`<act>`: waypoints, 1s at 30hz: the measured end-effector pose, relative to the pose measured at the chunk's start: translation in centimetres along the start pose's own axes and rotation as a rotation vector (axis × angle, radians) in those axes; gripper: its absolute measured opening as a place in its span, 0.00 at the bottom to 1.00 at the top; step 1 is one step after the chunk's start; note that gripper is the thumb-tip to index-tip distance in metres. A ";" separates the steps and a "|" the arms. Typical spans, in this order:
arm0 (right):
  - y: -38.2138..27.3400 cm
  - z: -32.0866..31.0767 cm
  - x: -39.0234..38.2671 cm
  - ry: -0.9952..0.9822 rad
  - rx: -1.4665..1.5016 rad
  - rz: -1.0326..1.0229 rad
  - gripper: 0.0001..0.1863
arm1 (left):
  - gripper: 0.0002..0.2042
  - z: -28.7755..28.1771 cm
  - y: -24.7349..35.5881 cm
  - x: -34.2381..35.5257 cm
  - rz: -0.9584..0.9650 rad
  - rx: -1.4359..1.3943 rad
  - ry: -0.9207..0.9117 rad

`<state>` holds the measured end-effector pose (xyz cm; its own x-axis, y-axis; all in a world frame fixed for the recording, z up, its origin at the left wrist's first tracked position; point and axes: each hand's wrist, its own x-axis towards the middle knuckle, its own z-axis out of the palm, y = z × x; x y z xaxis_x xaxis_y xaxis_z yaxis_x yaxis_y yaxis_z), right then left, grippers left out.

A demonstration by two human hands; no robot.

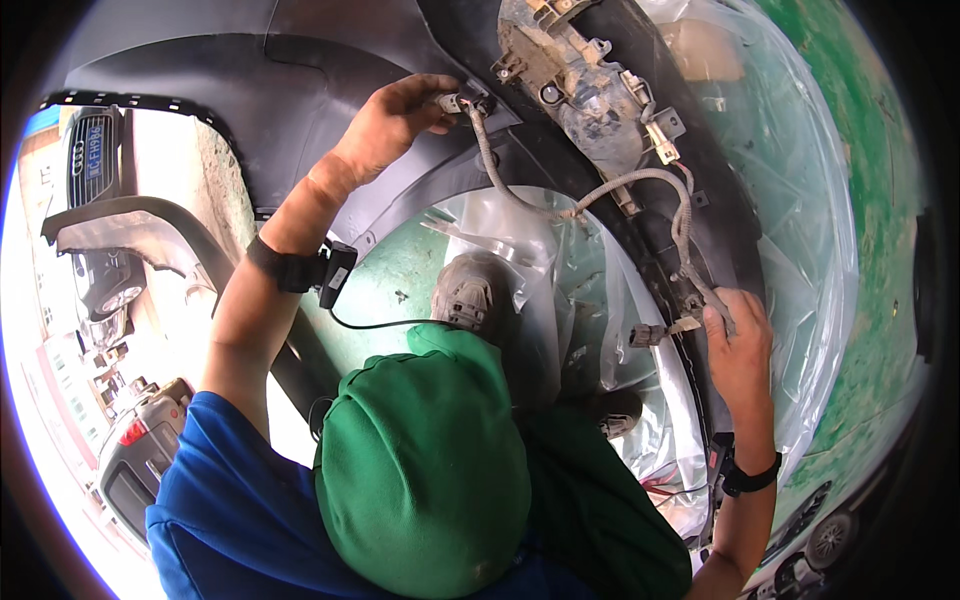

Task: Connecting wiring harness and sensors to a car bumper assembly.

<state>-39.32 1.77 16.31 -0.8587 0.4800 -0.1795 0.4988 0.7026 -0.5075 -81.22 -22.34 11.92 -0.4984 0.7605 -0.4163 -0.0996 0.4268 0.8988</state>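
Observation:
My left hand (395,125) grips a grey plug connector (449,103) at a mounting point on a large black plastic bumper panel (330,120). A grey corrugated wiring harness (530,200) runs from there in loops to the right. My right hand (740,340) has its fingers closed on the harness near its lower end, beside dangling connectors (645,334) along the panel's inner edge. A dusty lamp or bracket assembly (580,90) with light-coloured connectors (663,140) is fixed to the panel between and above my hands.
Clear plastic sheeting (800,300) lies under the panel on a green floor (875,150). My shoes (470,295) show through the panel's opening. A loose dark trim piece (150,215) is at left. Parked cars (140,450) stand beyond, and wheels (830,540) appear at lower right.

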 end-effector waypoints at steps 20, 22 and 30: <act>2.0 -0.2 -2.4 -0.018 0.164 0.337 0.16 | 0.19 0.4 -0.8 -0.6 -0.063 0.133 0.146; 2.0 -0.1 -2.6 -0.009 0.150 0.319 0.17 | 0.21 0.0 -0.4 -0.3 -0.251 -0.028 0.166; 2.4 0.1 -3.6 0.081 0.155 0.363 0.16 | 0.19 1.8 -0.7 0.7 -0.355 -0.118 0.389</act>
<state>-35.07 1.65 15.69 -0.6148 0.7268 -0.3063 0.7389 0.3949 -0.5459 -79.99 -21.22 10.71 -0.6968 0.3322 -0.6357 -0.4045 0.5499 0.7307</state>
